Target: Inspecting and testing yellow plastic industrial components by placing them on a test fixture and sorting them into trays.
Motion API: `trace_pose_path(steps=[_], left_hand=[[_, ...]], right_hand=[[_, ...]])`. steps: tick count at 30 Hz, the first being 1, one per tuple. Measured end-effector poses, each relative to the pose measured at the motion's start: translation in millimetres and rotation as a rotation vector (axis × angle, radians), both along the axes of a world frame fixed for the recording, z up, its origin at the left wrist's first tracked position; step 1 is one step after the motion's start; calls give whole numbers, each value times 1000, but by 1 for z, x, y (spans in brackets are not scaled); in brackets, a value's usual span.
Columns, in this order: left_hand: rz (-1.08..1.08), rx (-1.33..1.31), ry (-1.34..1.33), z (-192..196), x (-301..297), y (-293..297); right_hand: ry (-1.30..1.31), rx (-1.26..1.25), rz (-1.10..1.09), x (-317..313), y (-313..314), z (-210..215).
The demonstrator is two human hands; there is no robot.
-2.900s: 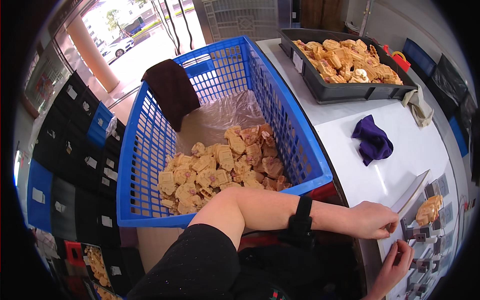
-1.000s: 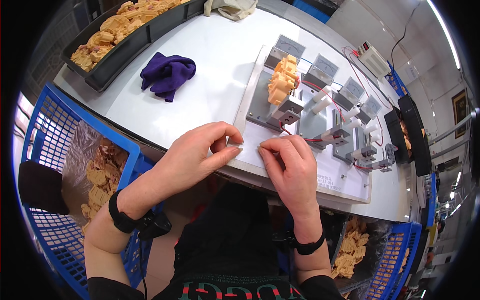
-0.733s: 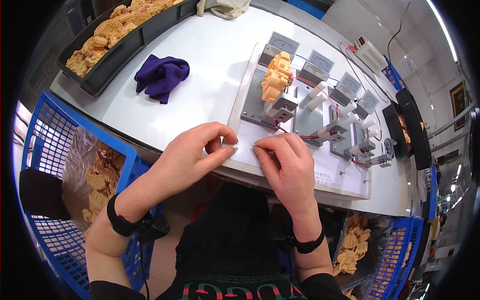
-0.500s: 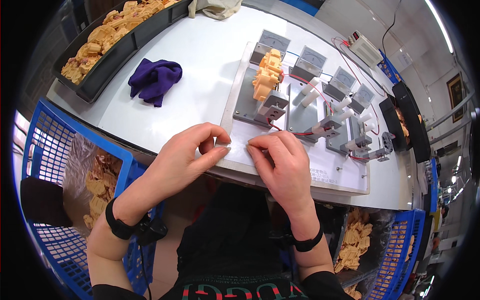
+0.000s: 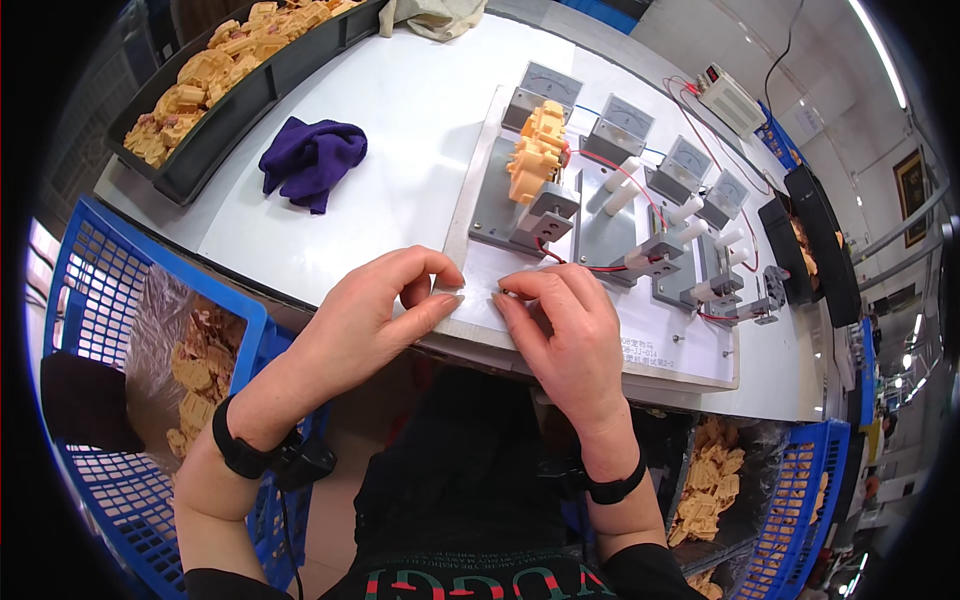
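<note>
My left hand (image 5: 385,305) and my right hand (image 5: 565,325) are close together above the near edge of a white test board (image 5: 468,318). On each, thumb and forefinger are bent toward each other in a pinch. Something pale or see-through may be between the left fingertips, too small to make out. What the right fingertips hold, if anything, is hidden. Just beyond my hands, a yellow plastic part (image 5: 535,160) sits upright on the board's leftmost grey fixture (image 5: 490,215), behind a metal block (image 5: 548,212).
Several meters (image 5: 622,120) line the board's far side, with white posts and red wires. A purple cloth (image 5: 312,165) lies to the left, near a black tray (image 5: 240,95) of yellow parts. Blue crates (image 5: 262,330) flank me. A power supply (image 5: 730,97) stands far right.
Both hands have barely moved; the right fingertips have shifted very slightly. The view has shifted a little. The yellow part stays on its fixture.
</note>
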State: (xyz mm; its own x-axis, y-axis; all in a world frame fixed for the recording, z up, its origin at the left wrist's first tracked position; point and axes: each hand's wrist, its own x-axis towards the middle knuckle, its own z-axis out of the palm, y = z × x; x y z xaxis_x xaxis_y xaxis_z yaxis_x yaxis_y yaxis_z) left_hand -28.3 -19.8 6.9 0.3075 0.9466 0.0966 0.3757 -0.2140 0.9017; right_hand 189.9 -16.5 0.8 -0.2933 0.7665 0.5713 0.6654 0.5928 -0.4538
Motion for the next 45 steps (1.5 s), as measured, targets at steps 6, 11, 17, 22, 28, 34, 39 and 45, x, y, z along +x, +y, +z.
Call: trace_pose_path(steps=[6, 11, 17, 22, 28, 34, 39, 45], left_hand=[[-1, 11, 5, -1, 0, 1], [-2, 15, 16, 1, 1, 0], [1, -5, 11, 2, 1, 0], [-1, 19, 17, -1, 0, 0], [-5, 45, -4, -3, -2, 0], [-7, -17, -14, 1, 1, 1], [10, 61, 5, 5, -6, 11], [4, 187, 33, 60, 23, 74]], right_hand=[[-4, -3, -3, 0, 0, 0], [-1, -11, -10, 0, -1, 0], [6, -19, -7, 1, 0, 0], [13, -21, 2, 1, 0, -1], [9, -26, 11, -2, -1, 2], [15, -11, 13, 2, 2, 4], [338, -62, -18, 2, -2, 7], [474, -9, 19, -16, 12, 7]])
